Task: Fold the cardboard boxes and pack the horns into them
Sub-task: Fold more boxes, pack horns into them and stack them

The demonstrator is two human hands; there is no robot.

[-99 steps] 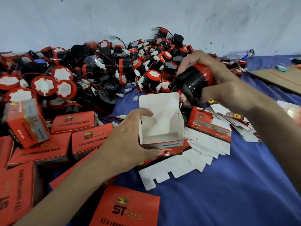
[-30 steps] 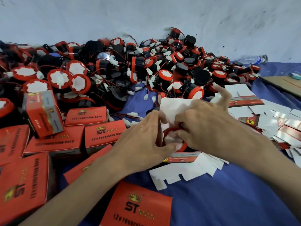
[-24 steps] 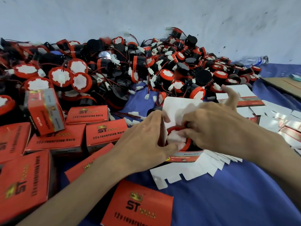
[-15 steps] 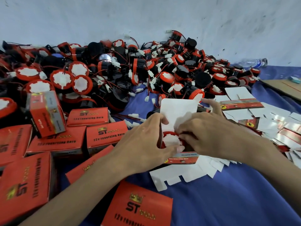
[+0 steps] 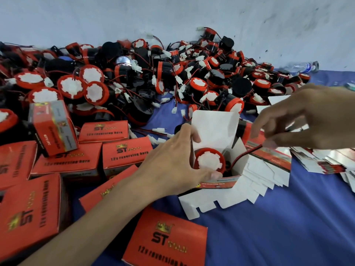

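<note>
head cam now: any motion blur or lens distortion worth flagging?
Head view: the right hand is smeared by motion blur; the left hand and the horn in the open box look sharp. Wide-angle bending curves the wall line and stretches the closed boxes at the left edge. Lighting flat, shadows soft.

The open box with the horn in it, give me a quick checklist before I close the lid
1. Horn seated in the open box: ok, its red and white face sits below the rim.
2. Wire tucked inside: not ok, it runs out over the right wall to the right hand.
3. Box held steady: ok, the left hand grips its near-left corner.
4. Lid flap free to fold: ok, it stands upright behind the horn.
5. Right side flap folded in: not ok, it stands up.
6. Wire's connector: cannot tell, hidden by the right hand's fingers.
</note>
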